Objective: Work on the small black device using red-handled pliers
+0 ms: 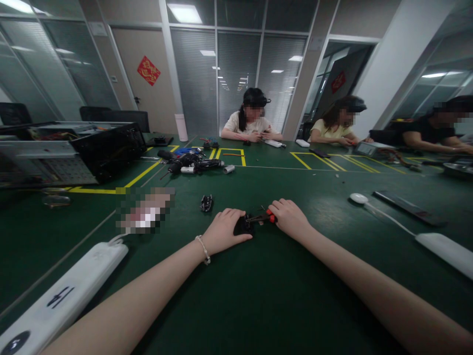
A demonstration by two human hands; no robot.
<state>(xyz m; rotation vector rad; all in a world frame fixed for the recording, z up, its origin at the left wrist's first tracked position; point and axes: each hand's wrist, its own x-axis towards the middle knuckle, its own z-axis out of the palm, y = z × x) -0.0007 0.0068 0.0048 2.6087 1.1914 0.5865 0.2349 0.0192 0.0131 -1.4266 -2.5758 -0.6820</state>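
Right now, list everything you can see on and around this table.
table: one, green, yellow lines
computer case: one, black, far left
tool pile: one, mostly black, table middle
power strip: one, white, near left
small piece: one, black, beside left grip
corded device: one, white, right
people: three, seated, far side
black part: one, under left grip
tool: one, red handles, in right grip
left grip: bare, on black part
right grip: bare, closed on tool

Office workroom: glass partitions (236,74), shared taped green worktable (258,296)

Green table (258,296) carries a white power strip (66,291), computer case (107,148), possibly pliers (260,217).
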